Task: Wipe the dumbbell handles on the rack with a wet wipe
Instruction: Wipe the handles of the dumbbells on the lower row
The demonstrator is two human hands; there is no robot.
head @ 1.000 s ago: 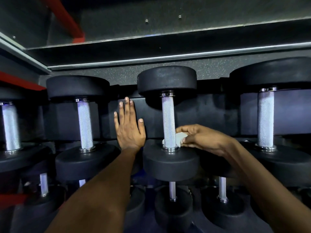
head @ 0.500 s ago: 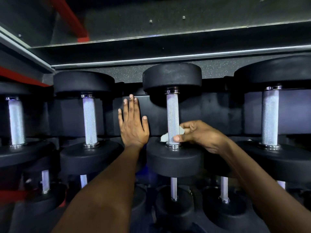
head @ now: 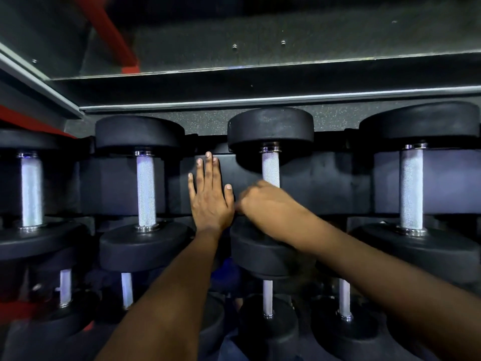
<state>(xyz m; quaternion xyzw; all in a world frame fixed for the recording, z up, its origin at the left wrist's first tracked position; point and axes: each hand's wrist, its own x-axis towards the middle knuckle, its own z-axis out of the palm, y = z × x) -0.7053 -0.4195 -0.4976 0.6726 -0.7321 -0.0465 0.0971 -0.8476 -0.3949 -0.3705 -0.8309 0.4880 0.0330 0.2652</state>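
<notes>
Right hand curled around handle, left hand flat beside it

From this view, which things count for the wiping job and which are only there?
In the job:
right hand, curled on the middle dumbbell handle; wipe not visible now
other top-row handles
left hand, flat on the rack panel

Only there:
lower-row dumbbells
red bar

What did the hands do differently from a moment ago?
The right hand swung round the front of the dumbbell handle from its right side to its left. The white wipe, seen before, is now hidden by that hand. The left hand stayed flat on the black rack panel, fingers straight.
</notes>
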